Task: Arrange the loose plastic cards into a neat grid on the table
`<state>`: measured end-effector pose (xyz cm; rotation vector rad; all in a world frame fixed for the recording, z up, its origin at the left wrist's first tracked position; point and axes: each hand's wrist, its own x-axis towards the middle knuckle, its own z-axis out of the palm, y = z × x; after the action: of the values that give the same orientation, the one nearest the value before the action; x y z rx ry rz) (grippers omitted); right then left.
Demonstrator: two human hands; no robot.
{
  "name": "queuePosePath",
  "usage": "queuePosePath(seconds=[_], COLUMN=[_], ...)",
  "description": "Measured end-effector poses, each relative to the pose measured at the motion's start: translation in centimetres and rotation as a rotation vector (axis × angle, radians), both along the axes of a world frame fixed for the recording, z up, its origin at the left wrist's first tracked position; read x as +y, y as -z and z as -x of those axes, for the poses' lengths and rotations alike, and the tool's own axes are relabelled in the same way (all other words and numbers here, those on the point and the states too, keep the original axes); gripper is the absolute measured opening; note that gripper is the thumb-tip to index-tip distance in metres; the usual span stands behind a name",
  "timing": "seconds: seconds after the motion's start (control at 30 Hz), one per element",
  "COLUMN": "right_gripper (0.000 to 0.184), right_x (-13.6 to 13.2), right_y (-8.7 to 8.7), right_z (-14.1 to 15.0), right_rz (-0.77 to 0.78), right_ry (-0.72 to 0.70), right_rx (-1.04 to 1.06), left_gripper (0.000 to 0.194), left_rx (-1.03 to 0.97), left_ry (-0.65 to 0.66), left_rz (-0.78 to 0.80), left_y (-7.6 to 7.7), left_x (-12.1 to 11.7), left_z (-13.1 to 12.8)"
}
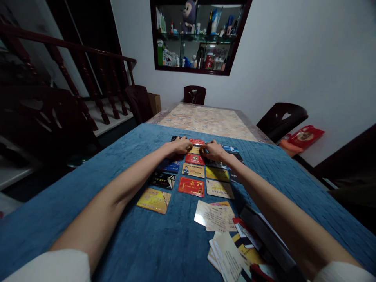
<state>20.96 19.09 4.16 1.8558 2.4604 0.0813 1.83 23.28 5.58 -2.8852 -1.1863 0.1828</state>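
Both hands are reaching over rows of plastic cards laid on a blue cloth [117,235]. My left hand [181,145], fingers curled, grips the left edge of a gold card [195,150] in the middle column. At that card's right edge is my right hand [213,150], its fingers pinched together. Just beyond lies a red card [196,141], and nearer me a second red card [194,159]. A VIP card [193,170], a larger red card [191,187], a cream card [219,189] and a black card [163,180] lie closer. My forearms and hands partly cover other cards.
A yellow card [154,200] sits at the front left. Loose cards [216,217] overlap near a dark open box [264,235] under my right forearm. Past the cloth is the patterned tabletop [205,119], with chairs [195,95] around it.
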Motion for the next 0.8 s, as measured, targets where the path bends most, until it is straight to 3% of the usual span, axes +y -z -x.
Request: queuePosePath(seconds=[0.43, 0.8], right_gripper=[0.03, 0.029], right_x=[0.64, 0.35], right_y=[0.21, -0.14], right_z=[-0.26, 0.02], right_rz=[-0.013, -0.01], right_ry=[-0.039, -0.033], right_rx=[-0.013, -0.019], left_gripper=[0.019, 0.033], left_rx=[-0.023, -0.014], left_ry=[0.027, 0.006], left_rz=[-0.039, -0.076], left_y=[0.09, 0.52], left_x=[-0.24, -0.01], left_z=[0.07, 0.05])
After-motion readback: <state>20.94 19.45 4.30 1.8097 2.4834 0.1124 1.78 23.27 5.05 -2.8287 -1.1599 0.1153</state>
